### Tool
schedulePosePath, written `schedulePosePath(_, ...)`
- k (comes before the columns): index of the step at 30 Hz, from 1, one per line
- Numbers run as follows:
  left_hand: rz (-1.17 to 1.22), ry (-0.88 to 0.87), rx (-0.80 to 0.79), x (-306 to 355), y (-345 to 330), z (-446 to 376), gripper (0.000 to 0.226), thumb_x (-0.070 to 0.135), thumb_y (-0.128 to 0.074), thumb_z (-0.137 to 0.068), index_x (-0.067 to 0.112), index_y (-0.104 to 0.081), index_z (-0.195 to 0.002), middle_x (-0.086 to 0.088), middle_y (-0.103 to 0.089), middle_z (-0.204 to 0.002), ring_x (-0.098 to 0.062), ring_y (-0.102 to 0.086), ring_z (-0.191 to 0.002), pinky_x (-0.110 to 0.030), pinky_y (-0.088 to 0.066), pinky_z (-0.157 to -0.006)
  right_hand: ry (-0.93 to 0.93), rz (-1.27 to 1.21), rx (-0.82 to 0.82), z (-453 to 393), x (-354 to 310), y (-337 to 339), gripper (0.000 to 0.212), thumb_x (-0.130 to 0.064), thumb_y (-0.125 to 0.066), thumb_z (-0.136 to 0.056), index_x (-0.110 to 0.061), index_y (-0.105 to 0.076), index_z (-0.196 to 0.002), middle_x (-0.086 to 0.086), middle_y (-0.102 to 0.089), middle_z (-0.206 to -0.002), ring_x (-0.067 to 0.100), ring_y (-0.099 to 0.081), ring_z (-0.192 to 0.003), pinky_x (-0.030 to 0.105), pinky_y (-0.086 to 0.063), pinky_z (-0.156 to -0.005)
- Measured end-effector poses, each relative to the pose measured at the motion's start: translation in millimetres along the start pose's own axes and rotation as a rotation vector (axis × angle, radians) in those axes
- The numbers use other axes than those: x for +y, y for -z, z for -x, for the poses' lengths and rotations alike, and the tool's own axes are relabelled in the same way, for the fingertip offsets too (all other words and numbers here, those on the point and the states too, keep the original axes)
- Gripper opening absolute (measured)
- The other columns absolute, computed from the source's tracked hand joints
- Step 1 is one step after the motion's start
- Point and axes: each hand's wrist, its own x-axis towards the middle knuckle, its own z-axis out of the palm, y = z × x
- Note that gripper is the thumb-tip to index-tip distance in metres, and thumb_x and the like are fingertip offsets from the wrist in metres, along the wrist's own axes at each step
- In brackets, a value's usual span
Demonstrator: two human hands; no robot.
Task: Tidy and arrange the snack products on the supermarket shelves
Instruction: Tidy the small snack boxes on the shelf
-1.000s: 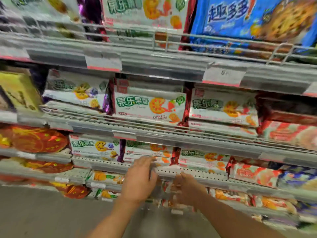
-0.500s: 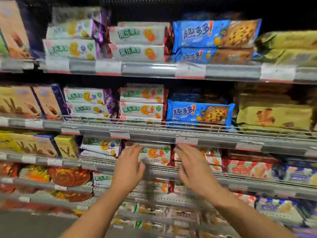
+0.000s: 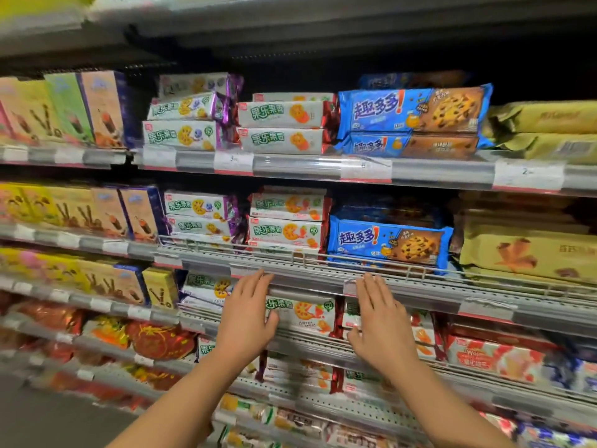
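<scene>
Both bare forearms reach up from the bottom edge toward the shelving. The left hand is raised with fingers straight and together, holding nothing; its fingertips lie over the front rail of the shelf above, though contact cannot be told. The right hand is likewise flat and relaxed, fingers extended upward, grasping nothing, its fingertips at the same rail beside a price tag.

Between the 2 hands, just behind them, sits a white fruit-biscuit pack with green lettering and an orange biscuit picture, lying flat on the shelf under that rail; the left thumb overlaps its left end.

1 level higher, behind a wire fence, stand stacked white packs of the same brand, and to their right a blue chocolate-chip cookie pack. Further right lie yellow wafer packs; to the left, boxes of biscuit sticks.

On the top visible shelf, more white packs and 2 stacked blue cookie packs face forward.
</scene>
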Motion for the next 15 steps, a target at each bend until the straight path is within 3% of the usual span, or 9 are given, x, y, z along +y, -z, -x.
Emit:
schedulePosePath(3,-0.033,0.028,0.005,-21,4,-7,0.071,0.036,-0.059,-0.092,0.02,-0.031,-0.155,-0.003,-0.027,-0.163,-0.027,-0.024,-0.149,-0.044,-0.026,-0.121,-0.031,-0.015,-0.008,0,-4,-2,0.097,-0.051,-0.053,-0.078,-0.011,-0.02,-0.16,0.009,-0.017,-0.167,0.028,-0.01,-0.156,0.048,-0.051,-0.104)
schedulePosePath(6,-0.081,0.052,-0.02,-48,3,-24,0.075,0.038,-0.059,-0.092,0.017,-0.028,-0.156,-0.008,-0.023,-0.165,-0.031,-0.021,-0.151,-0.045,-0.024,-0.123,-0.041,-0.002,0.016,-1,-6,-5,0.095,-0.049,-0.054,-0.078,-0.009,-0.025,-0.159,0.009,-0.022,-0.166,0.028,-0.013,-0.155,0.044,-0.057,-0.096)
schedulePosePath(8,-0.092,0.059,-0.037,-66,0,-33,0.079,0.04,-0.06,-0.091,0.017,-0.025,-0.158,-0.009,-0.021,-0.166,-0.032,-0.019,-0.152,-0.046,-0.024,-0.122,-0.052,0.008,0.04,0,-7,-9,0.094,-0.047,-0.055,-0.079,-0.01,-0.024,-0.159,0.007,-0.02,-0.167,0.026,-0.011,-0.155,0.041,-0.056,-0.098)
schedulePosePath(11,-0.099,0.034,-0.072,-93,-5,-44,0.086,0.042,-0.062,-0.088,0.017,-0.021,-0.159,-0.009,-0.017,-0.167,-0.034,-0.016,-0.153,-0.048,-0.025,-0.122,-0.103,0.012,0.059,1,-17,-12,0.097,-0.049,-0.049,-0.08,-0.013,-0.009,-0.16,0.004,-0.006,-0.168,0.023,0.002,-0.156,0.036,-0.033,-0.117)
schedulePosePath(13,-0.131,0.01,-0.105,-113,-9,-48,0.091,0.043,-0.063,-0.085,0.018,-0.018,-0.161,-0.008,-0.015,-0.168,-0.036,-0.012,-0.154,-0.052,-0.024,-0.122,-0.138,0.0,0.063,0,-25,-10,0.097,-0.053,-0.045,-0.081,-0.015,-0.005,-0.16,0.002,0.0,-0.169,0.021,0.009,-0.156,0.032,-0.016,-0.121)
schedulePosePath(15,-0.148,-0.034,-0.122,-131,-11,-51,0.094,0.043,-0.062,-0.085,0.022,-0.013,-0.162,-0.006,-0.012,-0.169,-0.037,-0.007,-0.155,-0.055,-0.017,-0.123,-0.172,-0.005,0.049,-2,-30,-9,0.097,-0.058,-0.04,-0.08,-0.017,-0.004,-0.161,0.0,0.007,-0.169,0.018,0.014,-0.155,0.03,-0.013,-0.122)
